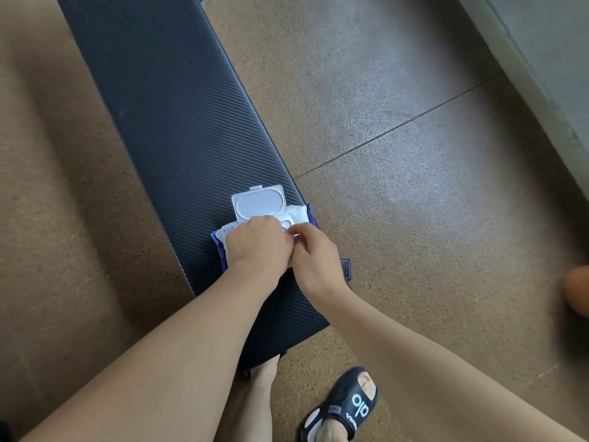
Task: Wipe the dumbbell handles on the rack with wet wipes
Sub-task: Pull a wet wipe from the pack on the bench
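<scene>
Head view: a pack of wet wipes [223, 239] lies flat near the close end of a long, dark, ribbed padded worktop [178, 122], its white flip lid [258, 204] swung open and standing away from the person. The left hand [258, 242] rests on top of the pack, covering most of its middle, fingers bent down at the opening just below the lid. The right hand [314, 258] sits just beside the left hand, touching it, thumb and forefinger pinched together on something white at the pack's opening; whether that is a wipe or the seal sticker cannot be told. The pack's long axis runs across the worktop, from its blue-edged left end by the printed label to its right end, which reaches the worktop's right edge. The lid's hinge runs along that same axis.

The worktop itself stretches diagonally away from the pack, toward the upper left. On both sides of it lies a speckled brown floor [414, 154], crossed by a thin dark seam to the right of the pack. A grey ledge [541, 59] runs well apart from the pack at upper right. Below the pack, a foot in a dark sandal [347, 406] stands on the floor.
</scene>
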A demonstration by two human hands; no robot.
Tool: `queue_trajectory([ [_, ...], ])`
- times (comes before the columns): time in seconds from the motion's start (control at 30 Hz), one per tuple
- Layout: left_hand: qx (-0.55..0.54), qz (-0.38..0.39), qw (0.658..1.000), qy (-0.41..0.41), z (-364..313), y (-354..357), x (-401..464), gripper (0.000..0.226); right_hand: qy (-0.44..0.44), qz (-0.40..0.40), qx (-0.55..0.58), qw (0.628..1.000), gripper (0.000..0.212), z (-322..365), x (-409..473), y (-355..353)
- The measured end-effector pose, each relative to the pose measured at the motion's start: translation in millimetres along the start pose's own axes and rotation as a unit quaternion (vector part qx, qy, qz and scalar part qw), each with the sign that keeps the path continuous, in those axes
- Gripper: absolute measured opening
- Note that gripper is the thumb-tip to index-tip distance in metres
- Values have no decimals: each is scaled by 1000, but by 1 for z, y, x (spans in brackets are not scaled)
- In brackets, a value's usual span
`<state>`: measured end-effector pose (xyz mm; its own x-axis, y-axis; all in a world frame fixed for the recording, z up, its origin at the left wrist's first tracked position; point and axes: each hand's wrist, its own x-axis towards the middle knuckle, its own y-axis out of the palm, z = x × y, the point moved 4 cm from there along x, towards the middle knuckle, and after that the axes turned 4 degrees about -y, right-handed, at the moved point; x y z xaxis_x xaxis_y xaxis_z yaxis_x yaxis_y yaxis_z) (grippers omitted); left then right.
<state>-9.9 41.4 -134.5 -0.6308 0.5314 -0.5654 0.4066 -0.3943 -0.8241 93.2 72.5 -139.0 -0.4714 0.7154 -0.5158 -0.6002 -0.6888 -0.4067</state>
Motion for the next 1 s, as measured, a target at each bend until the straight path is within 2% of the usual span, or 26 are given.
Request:
queue_trajectory([
  [0.33, -51, 28, 998, -24, 9, -1, 4, 45, -1, 4, -21, 1000, 49, -4, 1, 2],
  [0.7, -48, -1, 999, -16, 8, 2, 3, 44, 2, 7, -29, 1000, 48, -3, 5, 0],
  [0.83, -88, 22, 996, -18, 20, 6, 6, 32, -8, 16, -32, 999, 44, -3, 3, -1],
  [0.93, -113, 35, 993, -13, 26, 6, 3, 50, -17, 16, -27, 999, 41, -2, -1, 0],
  [1.0, -105, 34, 994, -18, 24, 6, 3, 54, -10, 8, -11, 1000, 38, -2, -5, 1],
])
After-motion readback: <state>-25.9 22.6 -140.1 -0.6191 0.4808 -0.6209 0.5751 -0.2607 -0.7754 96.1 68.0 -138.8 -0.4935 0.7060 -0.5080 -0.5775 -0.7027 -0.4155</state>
